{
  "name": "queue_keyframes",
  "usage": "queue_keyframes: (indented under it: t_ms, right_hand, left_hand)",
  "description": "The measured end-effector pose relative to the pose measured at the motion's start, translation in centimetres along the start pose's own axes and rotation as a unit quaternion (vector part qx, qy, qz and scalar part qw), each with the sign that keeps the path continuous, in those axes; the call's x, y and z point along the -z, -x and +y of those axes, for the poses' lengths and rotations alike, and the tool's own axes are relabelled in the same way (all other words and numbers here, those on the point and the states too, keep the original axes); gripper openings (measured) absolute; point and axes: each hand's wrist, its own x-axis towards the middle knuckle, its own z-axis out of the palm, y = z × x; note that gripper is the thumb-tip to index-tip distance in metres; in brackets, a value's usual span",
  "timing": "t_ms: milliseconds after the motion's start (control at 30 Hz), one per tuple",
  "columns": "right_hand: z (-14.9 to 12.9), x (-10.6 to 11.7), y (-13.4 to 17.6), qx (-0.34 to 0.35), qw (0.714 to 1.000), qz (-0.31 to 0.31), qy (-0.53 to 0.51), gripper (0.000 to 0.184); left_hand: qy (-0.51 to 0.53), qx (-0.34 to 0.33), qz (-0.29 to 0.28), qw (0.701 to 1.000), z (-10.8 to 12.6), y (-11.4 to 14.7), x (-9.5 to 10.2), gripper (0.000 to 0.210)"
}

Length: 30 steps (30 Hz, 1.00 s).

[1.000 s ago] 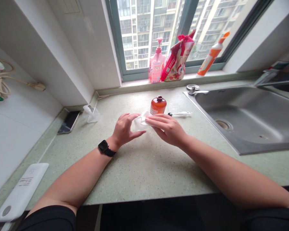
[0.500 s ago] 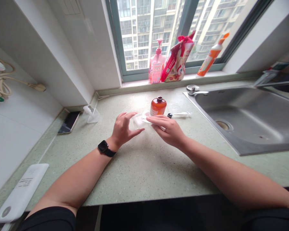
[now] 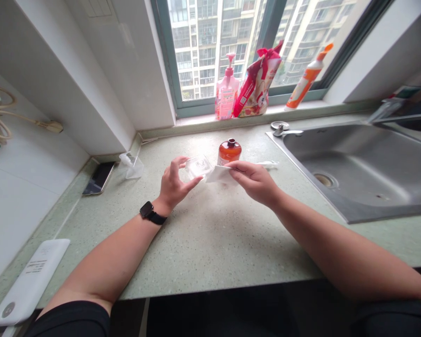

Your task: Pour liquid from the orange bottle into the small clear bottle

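Note:
Between the thumb and fingers of my left hand [image 3: 177, 180] is a small clear plastic box [image 3: 198, 167], gripped by its sides. My right hand [image 3: 257, 181] pinches a thin white sheet [image 3: 218, 175] by its right end; the sheet's left end comes close to the box, and whether they touch I cannot tell. Just behind the sheet stands an amber bottle [image 3: 230, 150] with an open neck, its lower part hidden. A white pump top [image 3: 268, 164] lies to the right of the bottle, partly covered by my right hand.
A clear container with a nozzle [image 3: 131, 166] and a phone [image 3: 98, 178] lie at the left. A white power bank [image 3: 30, 282] rests near the front left edge. The steel sink [image 3: 358, 216] is at the right. On the sill stand a pink pump bottle [image 3: 226, 96], a red bag [image 3: 257, 86] and an orange-white bottle [image 3: 306, 82].
My right hand has drawn the white sheet rightward, away from the clear box, so more of it shows. My left hand has shifted slightly left and up with the box.

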Motion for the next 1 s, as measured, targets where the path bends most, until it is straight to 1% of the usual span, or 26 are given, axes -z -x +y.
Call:
queue_keyframes:
  t_ms: [33,100,167,200,233,267,300,333,400,467,533,600,633,667,733,800,900,1000]
  right_hand:
    - [0.0,0.2,-0.1,-0.025,0.999,-0.031,-0.024,0.025]
    - [0.0,0.4,-0.2,-0.058,0.99,-0.121,-0.05,0.026]
    - [0.0,0.1,-0.1,-0.056,0.974,-0.218,-0.032,0.022]
    - [0.1,-0.1,0.0,-0.044,0.967,-0.25,-0.01,0.018]
    - [0.1,-0.3,0.2,-0.03,0.964,-0.265,0.013,0.015]
    - [0.2,-0.5,0.2,-0.018,0.964,-0.264,0.032,0.014]
    - [0.3,-0.6,0.2,-0.01,0.968,-0.246,0.044,0.014]
    - [0.5,-0.4,0.2,-0.007,0.975,-0.215,0.047,0.014]
    - [0.9,0.4,-0.3,-0.011,0.991,-0.125,0.036,0.016]
    - [1.8,2.0,-1.1,-0.021,1.0,-0.014,0.013,0.021]
    - [3.0,4.1,-1.9,-0.034,0.996,0.084,-0.003,0.026]
    - [4.6,6.4,-2.4,-0.051,0.988,0.144,0.04,0.026]
    - [5.5,7.6,-2.6,-0.061,0.984,0.145,0.08,0.025]
    - [6.4,8.6,-2.6,-0.065,0.983,0.114,0.127,0.024]
    - [8.3,10.4,-2.4,-0.071,0.975,0.031,0.209,0.027]
    - [10.0,11.7,-1.9,-0.097,0.961,-0.027,0.258,0.032]
    - [11.8,12.7,-1.1,-0.132,0.946,-0.065,0.291,0.032]
    - [12.7,12.8,-0.7,-0.154,0.936,-0.086,0.304,0.033]
  left_hand:
    - [0.005,0.002,0.0,1.0,0.0,0.0,0.0,0.072]
    - [0.007,0.005,-0.002,1.0,0.1,0.0,0.0,0.073]
    - [0.003,0.01,-0.007,1.0,0.1,0.0,0.0,0.074]
    - [0.001,0.012,-0.009,1.0,0.2,0.0,0.1,0.074]
    - [0.0,0.012,-0.011,1.0,0.2,0.1,0.1,0.074]
    - [0.0,0.011,-0.012,1.0,0.2,0.1,0.1,0.075]
    - [-0.001,0.01,-0.013,1.0,0.2,0.1,0.1,0.075]
    - [-0.002,0.009,-0.015,1.0,0.1,0.1,0.1,0.075]
    - [-0.007,0.008,-0.019,1.0,0.1,0.1,0.1,0.076]
    - [-0.012,0.006,-0.021,1.0,0.1,0.1,0.2,0.076]
    - [-0.017,0.003,-0.022,1.0,0.1,0.1,0.2,0.076]
    - [-0.02,0.002,-0.023,1.0,0.2,0.0,0.1,0.075]
    - [-0.021,0.002,-0.024,0.999,0.2,0.0,0.1,0.074]
    - [-0.021,0.002,-0.024,0.999,0.2,0.0,0.1,0.074]
    - [-0.02,0.001,-0.023,1.0,0.3,0.0,0.1,0.075]
    - [-0.02,0.0,-0.021,1.0,0.3,0.0,0.1,0.076]
    - [-0.021,-0.001,-0.021,1.0,0.2,0.1,0.0,0.076]
    - [-0.021,0.002,-0.022,1.0,0.2,0.2,0.0,0.076]
